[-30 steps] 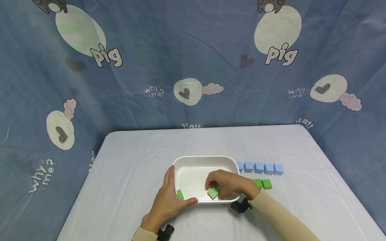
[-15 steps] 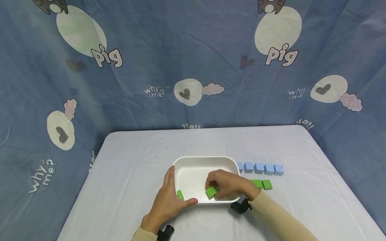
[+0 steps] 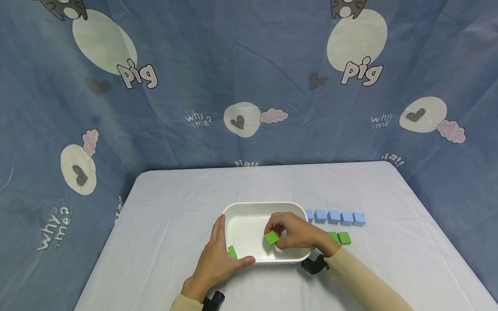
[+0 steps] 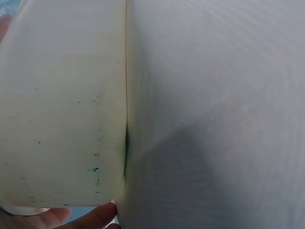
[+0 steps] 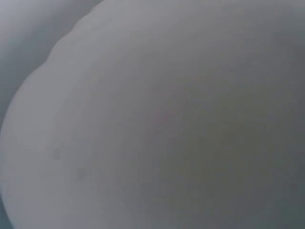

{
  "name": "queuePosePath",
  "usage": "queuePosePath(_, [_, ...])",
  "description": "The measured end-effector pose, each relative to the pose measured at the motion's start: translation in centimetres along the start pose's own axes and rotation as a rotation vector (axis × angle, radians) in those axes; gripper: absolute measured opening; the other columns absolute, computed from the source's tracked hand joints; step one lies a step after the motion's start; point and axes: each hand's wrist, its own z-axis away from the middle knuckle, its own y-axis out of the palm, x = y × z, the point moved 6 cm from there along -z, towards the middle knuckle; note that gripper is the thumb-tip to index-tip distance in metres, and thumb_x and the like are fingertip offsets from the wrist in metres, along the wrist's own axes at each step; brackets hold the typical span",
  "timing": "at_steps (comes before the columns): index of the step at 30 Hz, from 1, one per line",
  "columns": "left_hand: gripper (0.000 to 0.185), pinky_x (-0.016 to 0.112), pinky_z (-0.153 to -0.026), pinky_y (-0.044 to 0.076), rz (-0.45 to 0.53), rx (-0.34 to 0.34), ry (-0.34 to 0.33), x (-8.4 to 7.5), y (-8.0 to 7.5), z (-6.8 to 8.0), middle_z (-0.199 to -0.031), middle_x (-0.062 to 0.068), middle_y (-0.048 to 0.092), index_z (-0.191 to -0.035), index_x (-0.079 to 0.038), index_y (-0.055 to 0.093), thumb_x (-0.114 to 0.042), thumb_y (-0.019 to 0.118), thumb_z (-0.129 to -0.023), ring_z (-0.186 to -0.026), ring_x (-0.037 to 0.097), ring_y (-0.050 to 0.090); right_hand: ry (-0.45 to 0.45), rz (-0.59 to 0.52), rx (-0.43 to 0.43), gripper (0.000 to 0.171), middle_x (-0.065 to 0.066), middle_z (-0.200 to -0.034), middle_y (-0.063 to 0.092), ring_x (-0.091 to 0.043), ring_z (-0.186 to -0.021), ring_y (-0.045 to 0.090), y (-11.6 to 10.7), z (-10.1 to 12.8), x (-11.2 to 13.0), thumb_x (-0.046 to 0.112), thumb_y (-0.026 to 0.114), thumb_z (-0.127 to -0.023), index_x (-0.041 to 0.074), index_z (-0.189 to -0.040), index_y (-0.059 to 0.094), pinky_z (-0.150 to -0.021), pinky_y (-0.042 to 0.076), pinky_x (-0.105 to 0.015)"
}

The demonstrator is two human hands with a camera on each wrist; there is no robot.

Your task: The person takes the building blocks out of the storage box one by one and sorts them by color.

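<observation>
A white plastic tray (image 3: 247, 226) with rounded corners sits on the table, its long side facing me. My left hand (image 3: 214, 261) grips its near left corner, thumb along the front and fingers up the left end. In the left wrist view the tray's outer wall (image 4: 57, 119) fills the left side, fingertips curling round its lower end. My right hand (image 3: 293, 231) reaches over the tray's right half and pinches a green block (image 3: 271, 237) between thumb and fingers, above the tray floor. Another green block (image 3: 232, 252) lies inside, by the left wall, partly behind my left hand.
Right of the tray, a row of several blue blocks (image 3: 333, 217) stands on the white-covered table (image 3: 175, 203). Nearer me are green blocks (image 3: 344, 238), partly hidden by my right wrist. A blue printed cloth (image 3: 186, 142) hangs behind. The right wrist view is a blurred pale surface.
The green block in my right hand has risen from the tray's near side and shifted slightly away from me. My left hand and the tray stay in place.
</observation>
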Motion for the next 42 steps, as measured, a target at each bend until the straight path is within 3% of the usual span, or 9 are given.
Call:
queuePosePath(7, [0.144, 0.052, -0.095, 0.049, -0.002, 0.009, -0.004, 0.0, 0.0, -0.1, -0.167, 0.005, 0.018, -0.164, -0.011, 0.008, -0.07, 0.088, -0.06, -0.124, 0.036, 0.055, -0.009, -0.084, -0.007, 0.04, 0.006, -0.095, 0.062, -0.021, -0.08, 0.062, -0.6, 0.6, 0.2, -0.011, 0.073, -0.074, 0.015, -0.104, 0.072, -0.076, 0.057, -0.036])
queuePosePath(14, [0.144, 0.053, -0.095, 0.049, -0.008, 0.003, 0.0, -0.1, 0.0, -0.1, -0.167, 0.007, 0.019, -0.164, -0.011, 0.009, -0.07, 0.088, -0.06, -0.123, 0.035, 0.055, -0.023, -0.199, -0.075, 0.04, -0.003, -0.099, 0.064, -0.023, -0.083, 0.06, -2.4, 1.5, 0.5, -0.015, 0.072, -0.076, 0.011, -0.106, 0.072, -0.076, 0.056, -0.045])
queuePosePath(26, [0.146, 0.052, -0.097, 0.048, -0.013, 0.013, -0.03, -0.1, -0.1, 0.0, -0.167, 0.004, 0.018, -0.164, -0.012, 0.008, -0.072, 0.088, -0.058, -0.124, 0.034, 0.055, 0.015, -0.16, -0.185, 0.04, -0.003, -0.102, 0.066, -0.023, -0.083, 0.063, -5.5, 4.1, 0.0, -0.012, 0.077, -0.076, 0.011, -0.109, 0.073, -0.075, 0.056, -0.044])
queuePosePath(42, [0.146, 0.053, -0.097, 0.048, -0.012, 0.024, -0.033, -0.2, 0.1, 0.0, -0.168, 0.004, 0.016, -0.165, -0.013, 0.006, -0.072, 0.087, -0.059, -0.126, 0.037, 0.054, 0.156, -0.119, -0.295, 0.037, 0.0, -0.104, 0.067, -0.022, -0.086, 0.062, -8.7, 8.9, -1.6, -0.007, 0.081, -0.079, 0.015, -0.108, 0.073, -0.079, 0.055, -0.043])
